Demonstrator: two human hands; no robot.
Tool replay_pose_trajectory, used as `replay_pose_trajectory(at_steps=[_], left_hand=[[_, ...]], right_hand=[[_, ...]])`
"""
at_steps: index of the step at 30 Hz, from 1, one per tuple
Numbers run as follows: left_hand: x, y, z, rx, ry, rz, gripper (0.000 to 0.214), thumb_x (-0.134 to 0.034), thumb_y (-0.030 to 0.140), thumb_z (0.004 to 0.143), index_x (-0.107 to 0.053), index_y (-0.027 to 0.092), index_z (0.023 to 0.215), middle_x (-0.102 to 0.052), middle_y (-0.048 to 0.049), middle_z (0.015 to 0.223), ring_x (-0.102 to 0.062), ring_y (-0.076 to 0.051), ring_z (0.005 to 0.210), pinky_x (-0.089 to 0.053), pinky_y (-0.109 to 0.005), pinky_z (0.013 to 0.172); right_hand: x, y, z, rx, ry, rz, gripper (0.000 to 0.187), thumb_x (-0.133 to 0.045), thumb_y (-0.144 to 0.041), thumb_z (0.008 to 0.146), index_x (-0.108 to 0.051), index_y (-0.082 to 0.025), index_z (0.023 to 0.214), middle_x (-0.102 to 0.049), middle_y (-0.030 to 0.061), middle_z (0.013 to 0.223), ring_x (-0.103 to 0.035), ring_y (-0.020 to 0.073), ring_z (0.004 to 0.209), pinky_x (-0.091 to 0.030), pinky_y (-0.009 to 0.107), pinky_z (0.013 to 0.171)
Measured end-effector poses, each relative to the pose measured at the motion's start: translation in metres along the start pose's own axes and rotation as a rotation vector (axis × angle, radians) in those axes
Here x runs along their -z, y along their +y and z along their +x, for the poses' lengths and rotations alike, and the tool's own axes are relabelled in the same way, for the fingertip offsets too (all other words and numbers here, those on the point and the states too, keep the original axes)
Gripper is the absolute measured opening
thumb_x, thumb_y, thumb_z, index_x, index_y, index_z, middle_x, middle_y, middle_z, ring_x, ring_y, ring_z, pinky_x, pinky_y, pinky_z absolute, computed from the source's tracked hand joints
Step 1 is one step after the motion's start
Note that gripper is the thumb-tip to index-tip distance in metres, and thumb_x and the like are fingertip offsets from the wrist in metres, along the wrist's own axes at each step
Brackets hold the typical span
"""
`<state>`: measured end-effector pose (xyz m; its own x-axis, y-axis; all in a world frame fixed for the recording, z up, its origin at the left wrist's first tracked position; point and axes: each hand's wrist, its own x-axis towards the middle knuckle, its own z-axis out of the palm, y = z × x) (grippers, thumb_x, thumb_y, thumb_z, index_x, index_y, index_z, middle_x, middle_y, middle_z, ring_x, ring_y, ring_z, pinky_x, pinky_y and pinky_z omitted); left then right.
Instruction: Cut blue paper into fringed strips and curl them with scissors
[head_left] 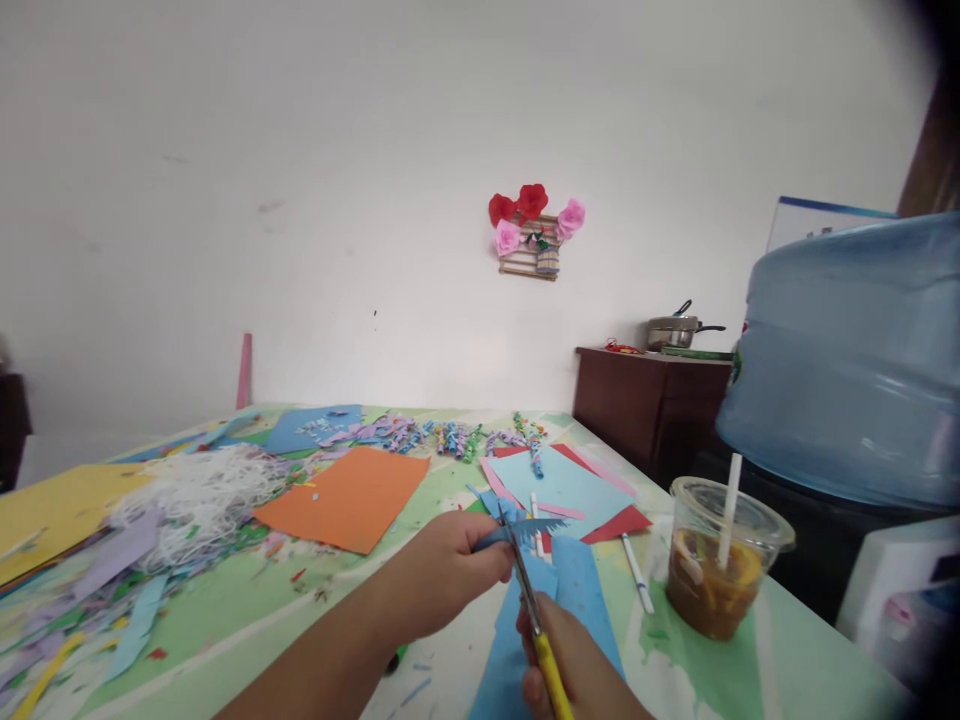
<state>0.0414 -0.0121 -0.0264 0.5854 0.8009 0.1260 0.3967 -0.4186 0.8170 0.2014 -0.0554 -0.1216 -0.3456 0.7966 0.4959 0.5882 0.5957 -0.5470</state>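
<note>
Between the thumb and fingers of my left hand [459, 560] is a blue paper strip [541, 525], its right end cut into a fringe. My right hand [568, 650] grips yellow-handled scissors [534, 606], their blades pointing up and away from me across the strip. The blades look nearly closed where they meet the paper, though the exact gap is too small to judge. Under my hands lie larger pieces of blue paper [587, 583]. A white marker [637, 573] rests to the right of them, and another is partly hidden behind the strip.
Near the right edge stands a plastic cup [720, 560] with a brown drink and straw. Orange paper [349, 498], white shredded paper [214, 495] and many scraps cover the left. Rolled paper pieces [450, 440] lie at the back. A large water bottle [855, 360] stands beyond the table.
</note>
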Motion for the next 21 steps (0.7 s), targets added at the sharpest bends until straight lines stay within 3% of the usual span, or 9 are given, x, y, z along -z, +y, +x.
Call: replay_pose_trajectory(at_steps=[7, 12, 15, 21], left_hand=[[-0.0021, -0.0019, -0.0018, 0.023, 0.012, -0.028, 0.02, -0.044, 0.033, 0.07, -0.05, 0.017, 0.06, -0.031, 0.0071, 0.049, -0.03, -0.01, 0.049, -0.022, -0.021, 0.046], [-0.0005, 0.0001, -0.0019, 0.06, -0.011, -0.063, 0.021, -0.044, 0.034, 0.07, -0.052, 0.017, 0.061, -0.029, 0.0076, 0.047, -0.028, -0.009, 0.045, -0.019, -0.02, 0.043], [0.0001, -0.0005, -0.0018, 0.109, -0.017, -0.093, 0.02, -0.045, 0.033, 0.069, -0.053, 0.017, 0.061, -0.029, 0.0083, 0.046, -0.026, -0.008, 0.042, -0.017, -0.02, 0.04], [-0.0007, 0.0002, -0.0015, 0.114, -0.077, -0.345, 0.016, -0.048, 0.029, 0.066, -0.05, 0.016, 0.057, -0.032, 0.009, 0.038, -0.024, -0.006, 0.037, -0.015, -0.021, 0.038]], right_hand=[[-0.0004, 0.0023, -0.0021, -0.012, 0.003, -0.004, 0.042, -0.028, -0.055, 0.079, -0.04, -0.018, 0.095, -0.05, 0.0058, 0.076, -0.051, 0.0192, 0.063, -0.044, 0.029, 0.057], [-0.0002, -0.0008, -0.0014, -0.002, 0.023, -0.015, 0.04, -0.03, -0.048, 0.08, -0.038, -0.015, 0.101, -0.054, 0.0114, 0.085, -0.054, 0.0235, 0.075, -0.043, 0.033, 0.066], [0.0024, -0.0024, -0.0013, 0.013, 0.008, -0.024, 0.033, -0.035, -0.044, 0.078, -0.041, -0.018, 0.096, -0.056, 0.0086, 0.082, -0.055, 0.0214, 0.071, -0.043, 0.03, 0.064], [0.0059, -0.0027, -0.0011, -0.048, 0.013, -0.052, 0.033, -0.037, -0.042, 0.075, -0.043, -0.016, 0.094, -0.058, 0.0075, 0.076, -0.054, 0.0213, 0.066, -0.041, 0.03, 0.06]])
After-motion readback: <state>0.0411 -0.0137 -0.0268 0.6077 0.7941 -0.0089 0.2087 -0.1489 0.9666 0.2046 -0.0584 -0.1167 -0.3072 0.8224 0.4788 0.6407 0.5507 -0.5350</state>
